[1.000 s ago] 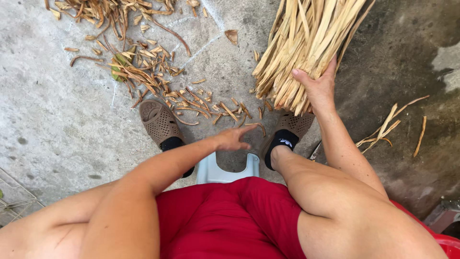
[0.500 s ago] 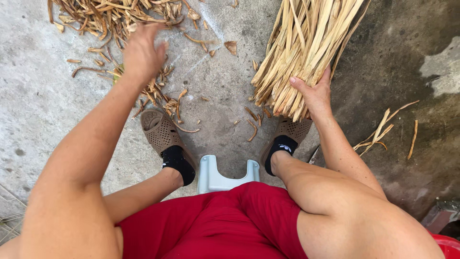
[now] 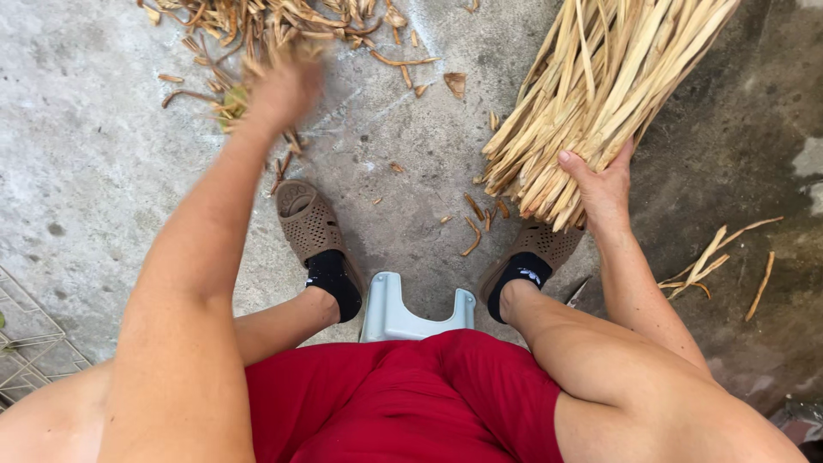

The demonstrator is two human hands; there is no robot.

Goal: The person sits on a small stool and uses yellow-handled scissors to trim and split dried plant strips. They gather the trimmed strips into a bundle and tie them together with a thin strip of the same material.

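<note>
Nearest, a grey stool point(image 3: 403, 310) sat between two brown clogs point(image 3: 310, 221), at six o'clock. At two o'clock the right hand point(image 3: 600, 184) was clamped on the lower end of a bundle of pale stalks point(image 3: 600, 81). Farthest, at eleven o'clock, the left hand point(image 3: 283, 86) hung blurred over a heap of dry scraps point(image 3: 257, 21) on the concrete floor point(image 3: 86, 154); whether its fingers were closed could not be told.

Single head camera, close, facing straight down over knees.

Scraps point(image 3: 283, 21) left, stalk bundle point(image 3: 600, 77) right — stool point(image 3: 403, 313) between feet
</note>
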